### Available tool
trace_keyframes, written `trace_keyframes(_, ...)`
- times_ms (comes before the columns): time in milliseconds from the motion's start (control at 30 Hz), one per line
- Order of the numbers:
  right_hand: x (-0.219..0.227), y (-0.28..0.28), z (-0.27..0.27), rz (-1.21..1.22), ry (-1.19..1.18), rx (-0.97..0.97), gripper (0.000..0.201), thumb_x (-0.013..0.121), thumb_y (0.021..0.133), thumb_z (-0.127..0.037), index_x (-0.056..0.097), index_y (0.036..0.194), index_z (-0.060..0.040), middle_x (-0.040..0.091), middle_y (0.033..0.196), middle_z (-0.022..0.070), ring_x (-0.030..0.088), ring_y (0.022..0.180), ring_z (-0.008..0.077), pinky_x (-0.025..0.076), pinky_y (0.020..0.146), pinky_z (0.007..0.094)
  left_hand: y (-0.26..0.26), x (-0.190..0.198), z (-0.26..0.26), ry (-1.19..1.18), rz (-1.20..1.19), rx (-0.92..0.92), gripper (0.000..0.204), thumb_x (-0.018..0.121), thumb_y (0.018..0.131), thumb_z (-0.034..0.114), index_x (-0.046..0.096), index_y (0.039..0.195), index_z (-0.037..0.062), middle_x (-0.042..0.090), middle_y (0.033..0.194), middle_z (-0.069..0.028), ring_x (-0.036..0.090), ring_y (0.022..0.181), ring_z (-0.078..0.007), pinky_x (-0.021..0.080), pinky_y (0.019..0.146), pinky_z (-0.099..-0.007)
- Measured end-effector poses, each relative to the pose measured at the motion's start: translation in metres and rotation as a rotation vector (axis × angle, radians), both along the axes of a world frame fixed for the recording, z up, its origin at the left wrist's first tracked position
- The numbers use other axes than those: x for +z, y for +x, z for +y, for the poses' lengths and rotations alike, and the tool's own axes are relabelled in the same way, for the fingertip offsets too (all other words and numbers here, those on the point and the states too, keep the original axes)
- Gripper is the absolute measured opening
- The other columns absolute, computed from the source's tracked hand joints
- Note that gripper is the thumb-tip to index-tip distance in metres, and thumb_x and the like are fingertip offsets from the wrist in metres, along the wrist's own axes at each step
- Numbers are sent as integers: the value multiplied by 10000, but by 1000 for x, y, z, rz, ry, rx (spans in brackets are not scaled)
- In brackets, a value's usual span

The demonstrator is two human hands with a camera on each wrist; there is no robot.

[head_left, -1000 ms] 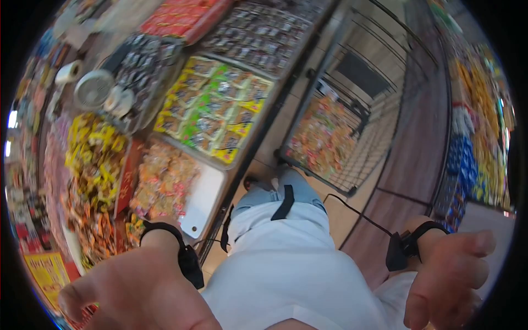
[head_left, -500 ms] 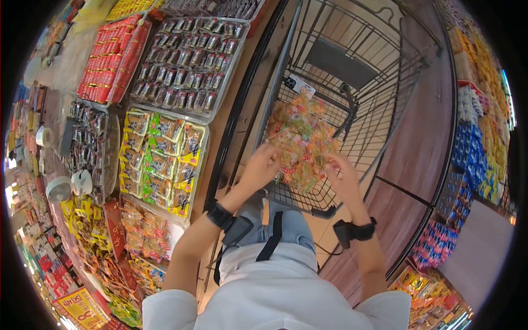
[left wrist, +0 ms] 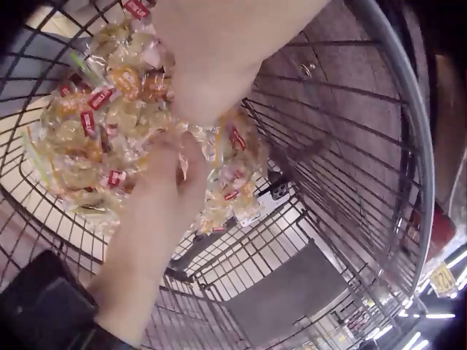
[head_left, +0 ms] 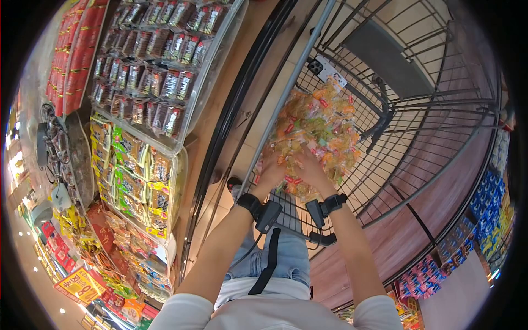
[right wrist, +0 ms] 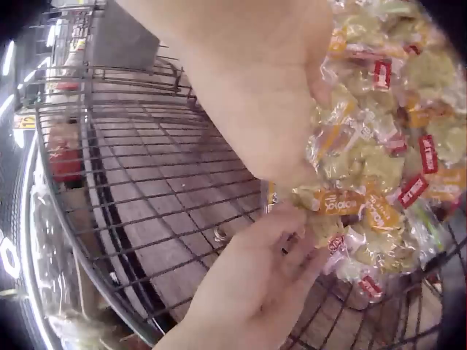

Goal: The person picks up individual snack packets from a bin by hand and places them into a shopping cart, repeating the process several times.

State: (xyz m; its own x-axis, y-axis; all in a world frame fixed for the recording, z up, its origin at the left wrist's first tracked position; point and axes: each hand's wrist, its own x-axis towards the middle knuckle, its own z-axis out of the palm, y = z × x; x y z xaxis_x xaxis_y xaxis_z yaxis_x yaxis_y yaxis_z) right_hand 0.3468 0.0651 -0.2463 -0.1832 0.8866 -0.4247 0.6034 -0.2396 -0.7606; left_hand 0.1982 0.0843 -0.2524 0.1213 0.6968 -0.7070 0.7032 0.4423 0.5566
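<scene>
In the head view, both hands reach down into a pile of clear-wrapped snack packets in a wire shopping cart. The left hand lies at the near left of the pile, its fingers among the packets. Beside it, the right hand rests its extended fingers on the packets. The right wrist view shows the left hand with fingers and thumb against wrappers at the pile's edge. From the left wrist, the right hand appears deep in the packets, its fingertips partly hidden. Red and orange labels mark the wrappers.
A phone in a white printed case lies at the pile's far end, near the grey seat panel. To the left, display trays hold dark wrapped bars and yellow-green packs. Shelves with blue packs stand right.
Both hands have come forward and down from beside the body, first over the cart and then onto the snack packets. The view has turned and moved closer to the cart.
</scene>
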Motion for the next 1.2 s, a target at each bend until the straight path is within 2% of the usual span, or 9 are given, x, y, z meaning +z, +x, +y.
trace_keyframes(67,-15,-3,1,40,-11,-22,321,520,667,-103,507,984,-51,306,1200,251,358,1062,375,328,871,373,5,-6,6,368,7,-74,350,530,630,79,494,970,6,465,1029,-202,430,980,-323,324,845,-360)
trace_keyframes(267,-4,-1,9,228,-167,-102,354,573,622,-86,506,961,-10,314,1195,240,303,1096,378,294,898,366,10,21,9,271,43,-75,318,522,627,36,500,943,7,474,1016,-167,406,997,-317,314,854,-382)
trace_keyframes(333,28,-7,11,44,127,-407,356,602,613,-91,507,943,4,398,1117,217,348,1060,351,310,872,357,6,49,10,312,-55,-84,288,516,626,15,504,913,4,491,977,-154,443,936,-303,346,816,-370)
trace_keyframes(467,89,-4,20,-164,425,-192,310,607,635,-103,525,912,9,505,967,189,454,955,318,352,818,362,-10,106,12,501,-346,-286,192,515,635,-11,505,826,2,519,865,-129,508,781,-282,416,703,-330)
trace_keyframes(500,102,0,17,28,161,-65,293,613,634,-129,537,887,-2,531,880,159,491,875,293,373,752,351,-14,129,13,527,-342,-272,192,515,635,-11,505,826,2,519,865,-129,508,781,-282,416,703,-330)
trace_keyframes(533,119,-1,16,210,-105,69,278,618,634,-154,549,863,-12,557,794,129,529,794,268,393,687,340,-19,156,15,412,-390,-206,178,528,647,7,495,821,3,514,853,-127,508,776,-284,420,687,-326)
trace_keyframes(767,227,-59,6,388,-89,-3,184,599,687,-159,564,817,-33,557,722,105,545,656,168,408,559,270,-105,252,-19,359,-421,-15,325,566,738,141,461,1019,15,527,903,-92,533,811,-184,438,653,-272)
trace_keyframes(833,240,-86,3,359,-25,65,190,575,732,-172,551,833,-13,547,693,60,513,624,97,395,533,226,-136,268,-35,-71,-674,253,328,577,744,202,500,992,2,562,815,-66,532,735,-118,431,633,-251)
trace_keyframes(1200,269,-291,-8,695,-382,408,293,473,796,-71,402,1063,25,553,755,57,510,586,80,417,500,197,-317,284,-134,309,-490,783,248,531,779,129,511,962,-37,561,725,-35,498,586,-57,407,542,-190)
